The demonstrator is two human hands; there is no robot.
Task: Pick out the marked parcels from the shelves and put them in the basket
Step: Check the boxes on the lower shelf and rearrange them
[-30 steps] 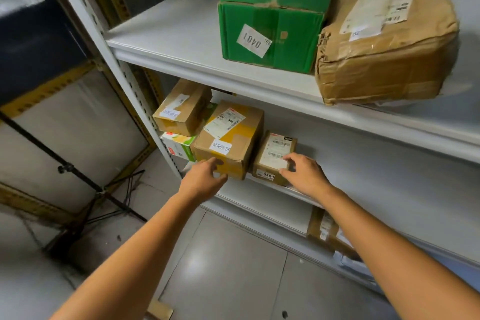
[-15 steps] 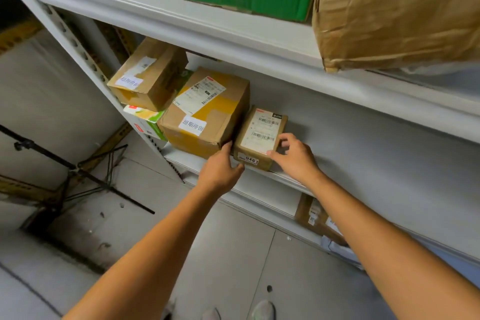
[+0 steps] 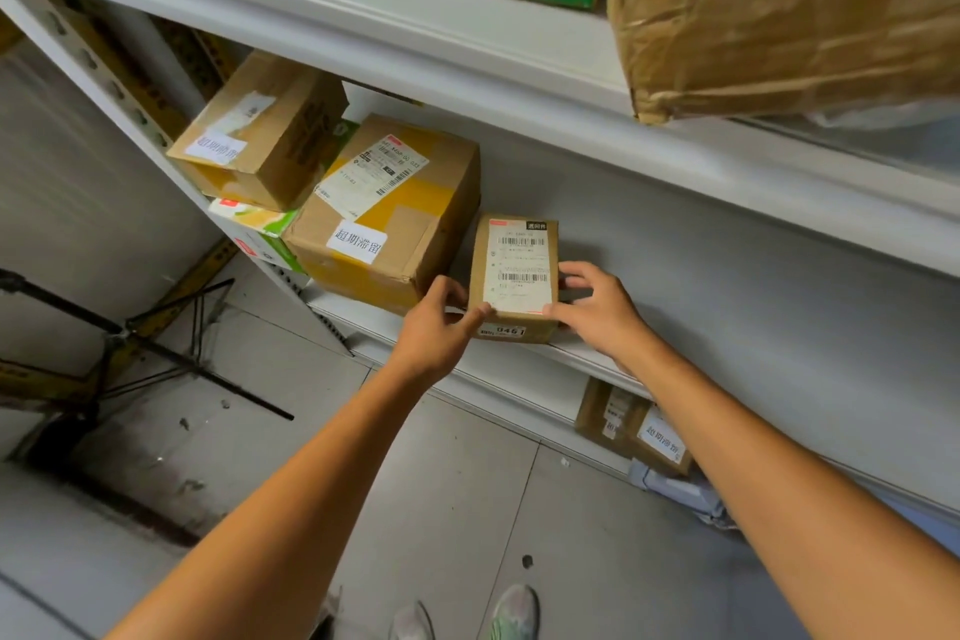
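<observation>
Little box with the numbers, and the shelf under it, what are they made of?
The little box looks like brown cardboard, dull and matte, with folded edges and a white paper label stuck on top. The shelf seems to be painted metal, smooth pale grey with a slight sheen, though painted board is possible.

A single wide-angle camera sits on the person's head and looks forward and steeply down along both bare forearms. It faces the white metal shelving [image 3: 467, 57] from close by. The middle shelf fills the centre and the upper shelf's front edge crosses the top. The grey tiled floor [image 3: 441, 483] and the person's shoes [image 3: 514, 611] lie at the bottom edge.
</observation>
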